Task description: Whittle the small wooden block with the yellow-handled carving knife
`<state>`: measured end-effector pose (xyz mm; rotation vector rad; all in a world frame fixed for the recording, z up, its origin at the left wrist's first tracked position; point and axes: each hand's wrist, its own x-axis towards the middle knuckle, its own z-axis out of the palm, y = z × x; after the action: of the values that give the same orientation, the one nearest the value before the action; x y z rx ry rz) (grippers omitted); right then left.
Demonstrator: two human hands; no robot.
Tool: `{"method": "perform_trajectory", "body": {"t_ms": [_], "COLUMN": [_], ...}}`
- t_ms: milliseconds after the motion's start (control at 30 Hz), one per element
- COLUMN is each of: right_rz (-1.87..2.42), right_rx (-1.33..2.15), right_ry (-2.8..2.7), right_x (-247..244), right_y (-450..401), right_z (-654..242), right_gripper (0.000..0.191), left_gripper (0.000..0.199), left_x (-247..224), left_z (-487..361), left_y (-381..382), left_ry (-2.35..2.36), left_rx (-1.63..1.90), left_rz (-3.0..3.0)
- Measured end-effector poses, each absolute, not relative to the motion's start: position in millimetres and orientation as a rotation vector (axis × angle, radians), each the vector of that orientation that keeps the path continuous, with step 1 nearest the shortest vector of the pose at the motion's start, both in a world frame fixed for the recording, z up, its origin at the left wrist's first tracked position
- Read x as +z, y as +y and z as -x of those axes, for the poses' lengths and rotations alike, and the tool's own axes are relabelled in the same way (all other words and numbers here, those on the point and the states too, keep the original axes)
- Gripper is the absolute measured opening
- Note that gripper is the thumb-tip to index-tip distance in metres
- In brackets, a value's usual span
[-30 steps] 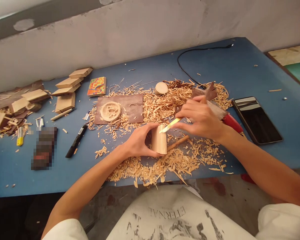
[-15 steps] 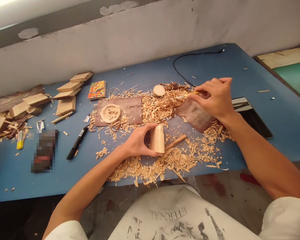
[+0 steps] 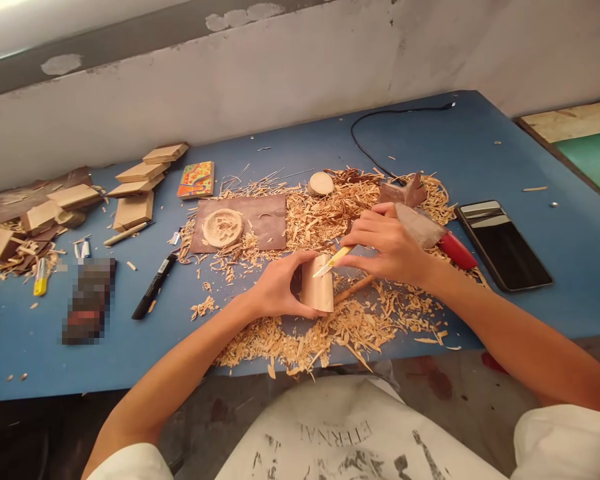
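Observation:
My left hand (image 3: 282,285) is wrapped round the left side of a pale wooden block (image 3: 318,288), thumb at its lower end and fingers at its upper end. A yellow-handled cutting tool (image 3: 341,255) is pinched in my right hand (image 3: 380,245), its pale blade lying over the block's upper face. Beneath the block is a brown wooden stick (image 3: 356,288), partly hidden. Curled wood shavings (image 3: 350,325) spread around both hands. Behind my right hand are a wedge-shaped grey piece (image 3: 420,225) and a red handle (image 3: 457,251).
A phone (image 3: 505,247) lies at the right, below a black cable (image 3: 365,123). Further left are a carved round disc (image 3: 223,228) on a brown sheet (image 3: 273,223), a black marker (image 3: 155,285), a colourful tile (image 3: 196,180) and stacked wooden blocks (image 3: 134,212).
My right hand has come down and left with the yellow tool, bringing its blade onto the block. The phone and red handle are now uncovered. My left hand still grips the block.

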<state>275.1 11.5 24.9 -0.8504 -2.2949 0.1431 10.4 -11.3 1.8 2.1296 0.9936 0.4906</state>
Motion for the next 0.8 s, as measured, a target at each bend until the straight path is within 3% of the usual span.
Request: {"method": "perform_trajectory", "body": {"t_ms": [167, 333, 600, 800], "right_rz": [1.086, 1.393, 0.910, 0.763], "right_rx": [-0.035, -0.230, 0.308, 0.460], "right_ry": [-2.264, -1.899, -2.198, -2.301], "right_x": [18, 22, 27, 25], "right_y": [29, 50, 20, 11], "right_z": [-295, -322, -286, -275], "right_gripper": [0.033, 0.041, 0.035, 0.033], "left_gripper": [0.094, 0.096, 0.101, 0.103], "left_x": [0, -2, -6, -6], "left_z": [-9, -6, -4, -5], "left_y": [-11, -10, -10, -12], "left_ry": [0.961, 0.940, 0.937, 0.942], "left_rx": [0.472, 0.460, 0.501, 0.527], "left_rz": [-2.178, -2.187, -2.155, -2.107]}}
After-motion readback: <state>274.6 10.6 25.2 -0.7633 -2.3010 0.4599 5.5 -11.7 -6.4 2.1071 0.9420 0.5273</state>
